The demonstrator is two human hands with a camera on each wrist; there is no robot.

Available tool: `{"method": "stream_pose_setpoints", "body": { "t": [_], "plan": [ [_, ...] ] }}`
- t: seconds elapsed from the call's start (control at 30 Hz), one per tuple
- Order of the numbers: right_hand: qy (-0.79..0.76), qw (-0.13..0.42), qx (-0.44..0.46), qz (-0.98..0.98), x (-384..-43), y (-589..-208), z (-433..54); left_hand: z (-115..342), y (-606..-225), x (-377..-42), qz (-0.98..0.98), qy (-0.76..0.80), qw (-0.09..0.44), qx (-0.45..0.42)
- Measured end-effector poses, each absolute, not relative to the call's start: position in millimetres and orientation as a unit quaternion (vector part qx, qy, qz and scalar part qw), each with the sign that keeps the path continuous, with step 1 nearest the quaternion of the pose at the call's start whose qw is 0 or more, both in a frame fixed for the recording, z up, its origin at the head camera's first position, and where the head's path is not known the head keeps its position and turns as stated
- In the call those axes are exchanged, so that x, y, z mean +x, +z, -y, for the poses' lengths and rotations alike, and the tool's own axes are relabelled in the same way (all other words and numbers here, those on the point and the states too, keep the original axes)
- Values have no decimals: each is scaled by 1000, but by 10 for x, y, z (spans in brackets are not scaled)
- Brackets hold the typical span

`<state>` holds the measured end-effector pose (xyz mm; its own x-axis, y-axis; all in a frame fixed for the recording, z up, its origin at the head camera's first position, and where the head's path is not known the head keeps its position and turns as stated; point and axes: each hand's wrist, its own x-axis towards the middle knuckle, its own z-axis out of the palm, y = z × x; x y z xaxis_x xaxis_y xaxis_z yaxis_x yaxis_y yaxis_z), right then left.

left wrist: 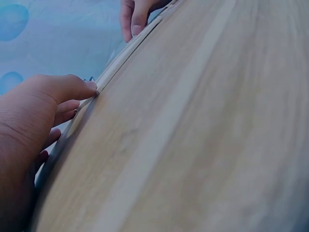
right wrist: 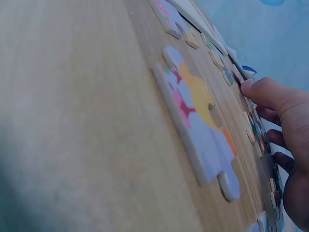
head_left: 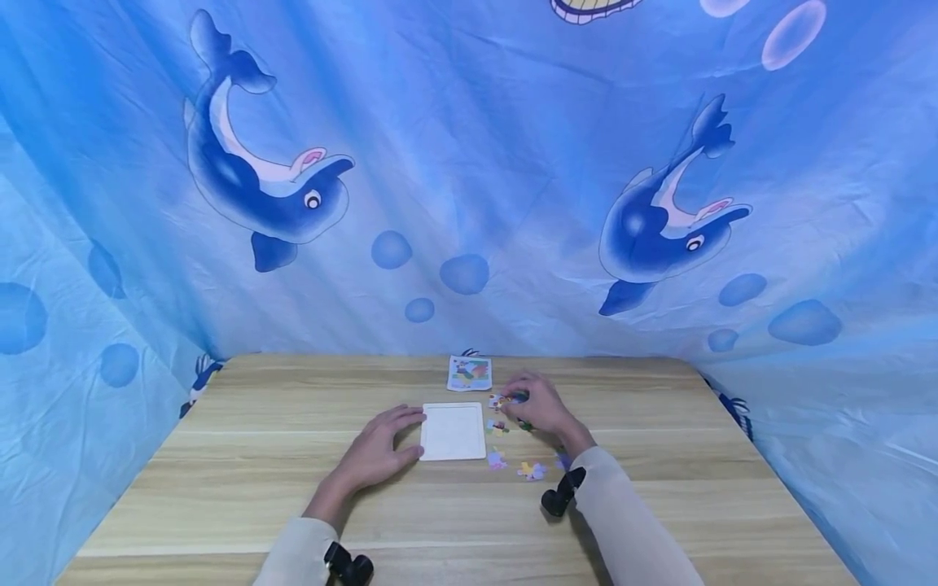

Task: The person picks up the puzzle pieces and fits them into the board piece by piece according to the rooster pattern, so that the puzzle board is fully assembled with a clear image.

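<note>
A square white puzzle tray (head_left: 453,431) lies on the table with its inner surface bare. My left hand (head_left: 379,448) rests at the tray's left side, fingers spread, its thumb at the near corner and its fingertips farther up the edge. In the left wrist view the thumb (left wrist: 77,89) lies along that edge. Right of the tray, my right hand (head_left: 541,404) reaches over the jigsaw pieces and pinches one puzzle piece (head_left: 506,400) at the far end of the group. Its fingers partly hide the pieces there.
Several loose pieces lie near the right hand: one by the tray's right edge (head_left: 498,426), a lilac piece (head_left: 497,461) and a yellow-and-lilac piece (head_left: 532,471) nearer. A printed picture card (head_left: 470,373) lies behind the tray. A blue curtain (head_left: 469,203) hangs behind the table.
</note>
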<state>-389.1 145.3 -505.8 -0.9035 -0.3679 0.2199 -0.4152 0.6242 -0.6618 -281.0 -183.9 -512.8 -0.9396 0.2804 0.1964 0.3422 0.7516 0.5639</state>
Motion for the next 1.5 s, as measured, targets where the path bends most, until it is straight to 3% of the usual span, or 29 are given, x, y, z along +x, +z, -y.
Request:
{"method": "stream_pose_setpoints", "body": {
  "t": [0.3, 0.8, 1.5],
  "plan": [
    [398, 11, 228, 889, -3797, -4982, -1392, 1836, -5147, -2807, 937, -304, 53, -164],
    [413, -19, 301, 859, -3677, -4963, -858, 1834, -5145, -2797, 938, -303, 56, -160],
    [379, 1, 302, 875, -3712, -5046, -457, 1838, -5130, -2799, 936, -308, 51, -160]
  ]
}}
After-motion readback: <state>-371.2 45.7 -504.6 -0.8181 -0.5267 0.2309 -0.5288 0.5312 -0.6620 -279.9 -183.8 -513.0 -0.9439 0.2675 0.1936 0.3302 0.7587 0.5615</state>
